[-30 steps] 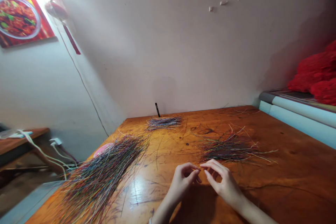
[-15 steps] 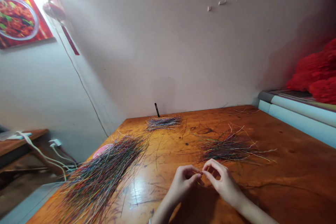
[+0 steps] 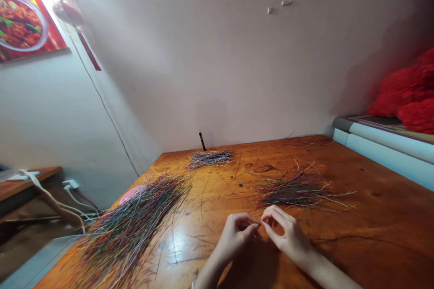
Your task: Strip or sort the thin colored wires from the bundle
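My left hand (image 3: pixel 240 231) and my right hand (image 3: pixel 283 228) meet fingertip to fingertip above the near part of the wooden table (image 3: pixel 217 198). Thumb and forefinger are pinched together on each. Whatever lies between the fingertips is too small to make out. Just beyond my right hand is a loose pile of thin coloured wires (image 3: pixel 294 189), dark with some pale strands. A much larger bundle of many-coloured wires (image 3: pixel 135 226) spreads along the table's left side. Farther back, a small bundle of bluish and pale wires (image 3: pixel 212 158) lies crosswise.
A black pen-like stick (image 3: pixel 202 141) stands upright near the wall. Something pink (image 3: pixel 132 193) shows beside the large bundle. Red fluffy material (image 3: pixel 407 95) rests on a pale surface at the right. White cables (image 3: pixel 73 185) hang near a side table at the left.
Both hands stay in nearly the same place, still pinched together at the fingertips. The whole view has shifted very slightly; the bundles lie as before.
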`<state>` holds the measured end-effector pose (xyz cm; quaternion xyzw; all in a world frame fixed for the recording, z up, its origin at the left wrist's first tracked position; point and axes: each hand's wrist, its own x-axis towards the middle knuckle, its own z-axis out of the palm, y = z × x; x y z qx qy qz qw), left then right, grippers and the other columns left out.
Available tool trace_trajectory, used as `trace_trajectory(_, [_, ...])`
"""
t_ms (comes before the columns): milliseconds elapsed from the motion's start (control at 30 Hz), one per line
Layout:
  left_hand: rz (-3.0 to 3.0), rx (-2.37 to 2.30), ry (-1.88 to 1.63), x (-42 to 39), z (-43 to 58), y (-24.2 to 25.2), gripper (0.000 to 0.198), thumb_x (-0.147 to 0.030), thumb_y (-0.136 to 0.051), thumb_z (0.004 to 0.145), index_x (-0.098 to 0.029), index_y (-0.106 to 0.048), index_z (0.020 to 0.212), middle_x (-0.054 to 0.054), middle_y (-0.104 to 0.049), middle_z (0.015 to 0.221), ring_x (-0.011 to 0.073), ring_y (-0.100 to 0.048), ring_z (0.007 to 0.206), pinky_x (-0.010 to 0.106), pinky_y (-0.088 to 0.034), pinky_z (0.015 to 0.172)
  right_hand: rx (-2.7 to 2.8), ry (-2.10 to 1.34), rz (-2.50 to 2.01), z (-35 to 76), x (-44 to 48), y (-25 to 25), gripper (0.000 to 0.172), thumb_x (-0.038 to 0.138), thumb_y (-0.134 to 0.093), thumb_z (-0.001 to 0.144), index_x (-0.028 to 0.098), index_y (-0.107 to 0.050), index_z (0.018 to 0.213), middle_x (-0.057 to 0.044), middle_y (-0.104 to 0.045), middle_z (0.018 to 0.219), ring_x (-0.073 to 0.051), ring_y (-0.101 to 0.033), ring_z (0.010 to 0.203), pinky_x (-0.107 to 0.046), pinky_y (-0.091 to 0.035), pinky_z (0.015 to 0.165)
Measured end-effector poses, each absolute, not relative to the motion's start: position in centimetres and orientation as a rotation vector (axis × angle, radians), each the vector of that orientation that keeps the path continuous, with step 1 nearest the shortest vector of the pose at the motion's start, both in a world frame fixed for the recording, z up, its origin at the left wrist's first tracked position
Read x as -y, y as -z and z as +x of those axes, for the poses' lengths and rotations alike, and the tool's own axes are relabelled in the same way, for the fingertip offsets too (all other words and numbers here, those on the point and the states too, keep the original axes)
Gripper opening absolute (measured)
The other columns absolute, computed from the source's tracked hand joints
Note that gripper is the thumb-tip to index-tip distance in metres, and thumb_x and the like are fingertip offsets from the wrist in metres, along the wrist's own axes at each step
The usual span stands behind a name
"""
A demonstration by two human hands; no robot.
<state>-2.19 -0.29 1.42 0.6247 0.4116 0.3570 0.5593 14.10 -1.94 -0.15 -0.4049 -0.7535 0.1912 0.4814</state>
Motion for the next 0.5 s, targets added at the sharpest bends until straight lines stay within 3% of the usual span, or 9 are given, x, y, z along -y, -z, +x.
trace_trajectory(133, [1.51, -0.978, -0.85, 0.5, -2.14, -1.72, 0.019, -0.027, -0.061, 0.072, -0.009, -0.061, 0.064, 0.004, -0.063, 0.053, 0.0111, -0.055, 0.048, 0.019, -0.039, 0.047, 1.884, -0.438, -0.994, 14.06, 2.04, 0.39, 0.01, 0.015, -0.048, 0.082, 0.02, -0.053, 0.09, -0.002, -0.055, 0.079, -0.014, -0.054, 0.068, -0.026, -0.044, 0.068])
trace_trajectory(500, [1.613, -0.989, -0.812, 0.4, -2.28, -1.0, 0.024, -0.03, -0.053, 0.078, -0.01, -0.063, 0.071, 0.006, -0.066, 0.063, 0.0154, -0.06, 0.059, 0.023, -0.043, 0.056, 1.74, -0.681, -1.111, 13.76, 1.76, 0.45, 0.009, 0.019, -0.051, 0.079, 0.02, -0.057, 0.072, -0.001, -0.06, 0.07, -0.014, -0.058, 0.064, -0.023, -0.044, 0.059])
